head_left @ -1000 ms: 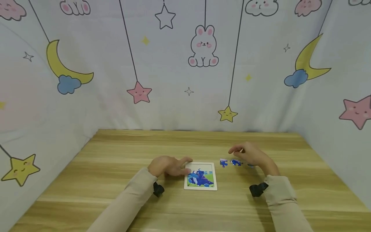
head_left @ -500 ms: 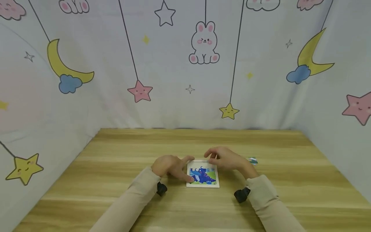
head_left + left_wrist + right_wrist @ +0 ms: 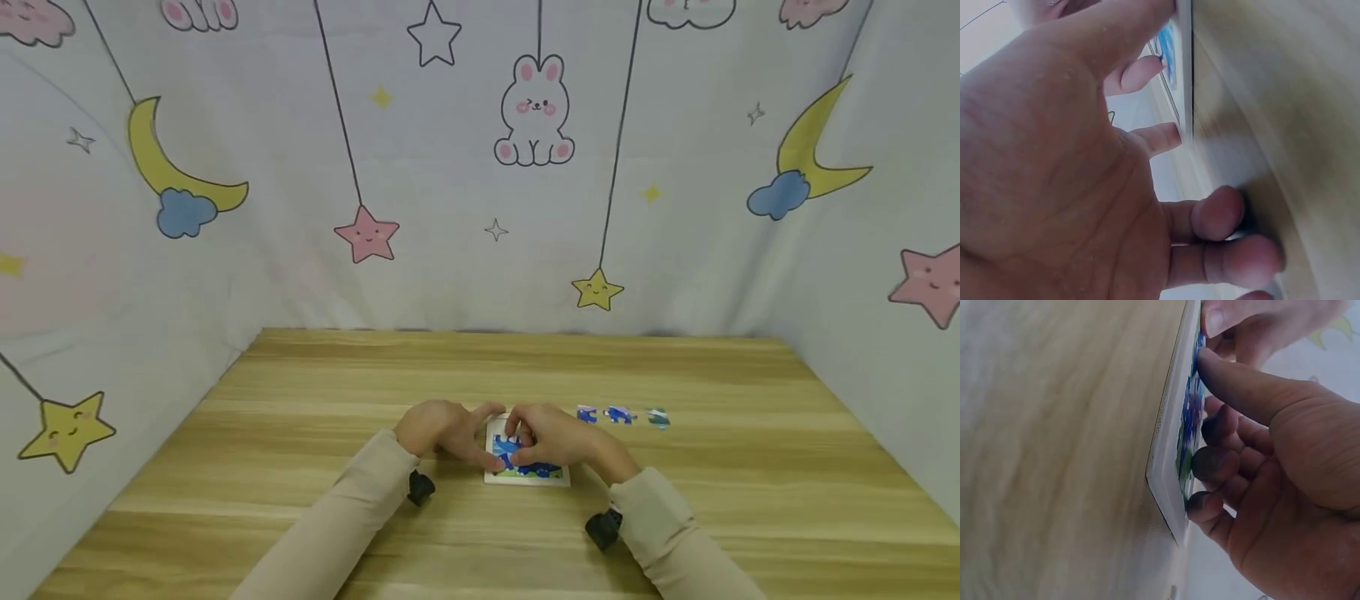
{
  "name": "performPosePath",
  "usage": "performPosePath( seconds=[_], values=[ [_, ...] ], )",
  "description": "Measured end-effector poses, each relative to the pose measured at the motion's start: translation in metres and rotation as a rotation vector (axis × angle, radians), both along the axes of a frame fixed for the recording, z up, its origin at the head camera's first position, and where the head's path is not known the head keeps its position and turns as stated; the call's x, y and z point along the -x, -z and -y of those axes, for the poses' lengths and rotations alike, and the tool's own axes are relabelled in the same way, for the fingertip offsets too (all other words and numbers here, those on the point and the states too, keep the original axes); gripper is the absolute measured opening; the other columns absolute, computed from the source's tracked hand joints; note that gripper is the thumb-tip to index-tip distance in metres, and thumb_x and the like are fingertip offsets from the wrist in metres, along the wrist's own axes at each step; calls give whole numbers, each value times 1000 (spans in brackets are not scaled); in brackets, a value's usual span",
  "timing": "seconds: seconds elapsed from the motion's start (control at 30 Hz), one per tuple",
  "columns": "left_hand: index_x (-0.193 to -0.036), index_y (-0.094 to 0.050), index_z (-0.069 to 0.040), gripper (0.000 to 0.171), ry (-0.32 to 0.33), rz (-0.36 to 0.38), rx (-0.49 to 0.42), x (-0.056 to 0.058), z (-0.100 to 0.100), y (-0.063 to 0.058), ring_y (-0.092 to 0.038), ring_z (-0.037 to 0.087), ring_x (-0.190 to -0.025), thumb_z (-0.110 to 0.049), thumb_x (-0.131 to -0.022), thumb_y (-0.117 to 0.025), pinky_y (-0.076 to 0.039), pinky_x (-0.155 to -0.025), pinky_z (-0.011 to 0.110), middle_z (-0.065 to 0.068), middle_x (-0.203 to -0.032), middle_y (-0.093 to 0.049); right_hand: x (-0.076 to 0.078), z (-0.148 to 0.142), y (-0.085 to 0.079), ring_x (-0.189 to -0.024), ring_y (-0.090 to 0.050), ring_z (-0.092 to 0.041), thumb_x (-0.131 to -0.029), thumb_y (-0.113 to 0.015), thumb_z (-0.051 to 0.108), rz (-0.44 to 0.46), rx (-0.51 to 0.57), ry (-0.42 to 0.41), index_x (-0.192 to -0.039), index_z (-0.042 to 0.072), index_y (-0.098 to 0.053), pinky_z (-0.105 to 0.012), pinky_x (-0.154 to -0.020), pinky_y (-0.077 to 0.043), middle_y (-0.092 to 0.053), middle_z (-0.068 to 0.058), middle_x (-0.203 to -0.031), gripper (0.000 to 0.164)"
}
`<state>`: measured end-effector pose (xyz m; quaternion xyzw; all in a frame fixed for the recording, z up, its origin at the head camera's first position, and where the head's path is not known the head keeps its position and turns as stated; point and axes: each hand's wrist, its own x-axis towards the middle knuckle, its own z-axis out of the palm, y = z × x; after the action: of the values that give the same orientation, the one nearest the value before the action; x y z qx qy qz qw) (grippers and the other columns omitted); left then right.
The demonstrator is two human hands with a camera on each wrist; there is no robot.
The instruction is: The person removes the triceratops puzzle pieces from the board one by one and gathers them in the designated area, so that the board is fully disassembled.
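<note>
A small jigsaw puzzle (image 3: 507, 444) with a blue dinosaur picture lies in a white frame (image 3: 527, 481) on the table. On the frame's left side, my left hand (image 3: 442, 429) rests its thumb on the picture and its index finger by the top edge. Its other fingertips touch the tabletop in the left wrist view. My right hand (image 3: 558, 435) bends over the middle of the puzzle. Its thumb (image 3: 1235, 378) and curled fingers touch the surface in the right wrist view. Whether it pinches a piece is hidden.
Three loose jigsaw pieces, a blue one (image 3: 587, 414), another blue one (image 3: 618, 414) and a greenish one (image 3: 657, 417), lie beyond the right wrist on the wooden table (image 3: 360, 375). A patterned white curtain (image 3: 450, 167) hangs behind and at both sides.
My right hand has moved left from above the loose pieces, past the frame's top right corner, onto the puzzle. My left thumb has slid lower on the picture.
</note>
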<state>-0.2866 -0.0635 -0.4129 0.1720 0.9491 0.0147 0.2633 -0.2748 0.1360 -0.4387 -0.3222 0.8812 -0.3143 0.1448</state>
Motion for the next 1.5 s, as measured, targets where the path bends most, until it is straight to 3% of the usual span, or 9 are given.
performPosePath(
  seconds=[0.13, 0.33, 0.43, 0.83, 0.97, 1.17, 1.37, 1.5],
  values=[
    [-157, -15, -46, 96, 15, 10, 2, -1, -2, 2, -57, 15, -72, -76, -80, -64, -47, -67, 35, 3, -97, -65, -2, -1, 1, -65, -46, -8, -92, -74, 7, -23, 1, 3, -105, 4, -57, -24, -60, -40, -52, 2, -74, 21],
    [-158, -14, -46, 97, 1, -1, 9, 0, -4, 1, -57, 16, -69, -75, -80, -65, -46, -64, 33, 3, -83, -62, 0, -1, -1, -67, -49, -9, -99, -63, 7, -95, -1, 61, -98, 8, -59, -25, -61, -42, -55, 3, -79, 5],
    [-158, -13, -47, 98, -2, 0, 19, 1, -3, 0, -57, 16, -68, -76, -79, -65, -46, -63, 33, 3, -83, -61, 0, 1, -4, -68, -49, -10, -100, -62, 6, -112, -2, 57, -95, 8, -60, -25, -62, -42, -55, 2, -80, 6],
    [-158, -13, -47, 98, -25, 3, 22, 0, -3, -2, -59, 17, -67, -76, -79, -65, -46, -62, 32, 3, -77, -62, -4, 11, -8, -64, -49, -9, -92, -72, 3, -278, -86, 59, -88, 7, -60, -25, -60, -45, -55, 3, -75, 12],
    [-157, -12, -49, 98, -29, 5, 42, -1, -3, 0, -59, 17, -66, -78, -79, -64, -45, -60, 32, 3, -75, -63, -5, 11, -7, -67, -51, -10, -92, -72, 4, -242, -80, 57, -89, 8, -60, -25, -61, -46, -55, 3, -77, 13],
    [-157, -11, -51, 98, -34, 7, 40, 0, -4, -2, -60, 18, -69, -77, -79, -64, -47, -63, 33, 3, -82, -64, -1, 5, -10, -70, -54, -10, -94, -70, 3, -141, 15, 17, -90, 9, -59, -26, -63, -48, -58, 3, -80, 13],
    [-157, -13, -49, 98, -34, 12, 26, -2, -5, 1, -58, 16, -70, -77, -78, -65, -46, -63, 33, 2, -99, -65, 1, -12, -17, -72, -63, -17, -98, -64, 5, -3, 82, 21, -94, 7, -58, -27, -63, -52, -62, -3, -83, 8],
    [-158, -12, -48, 98, -50, 29, 7, -2, -5, 1, -55, 16, -72, -75, -80, -65, -44, -63, 32, 3, -116, -63, 5, -37, -30, -73, -63, -23, -98, -65, 6, -8, 62, 22, -94, 6, -59, -28, -65, -50, -64, -4, -81, 7]
  ],
)
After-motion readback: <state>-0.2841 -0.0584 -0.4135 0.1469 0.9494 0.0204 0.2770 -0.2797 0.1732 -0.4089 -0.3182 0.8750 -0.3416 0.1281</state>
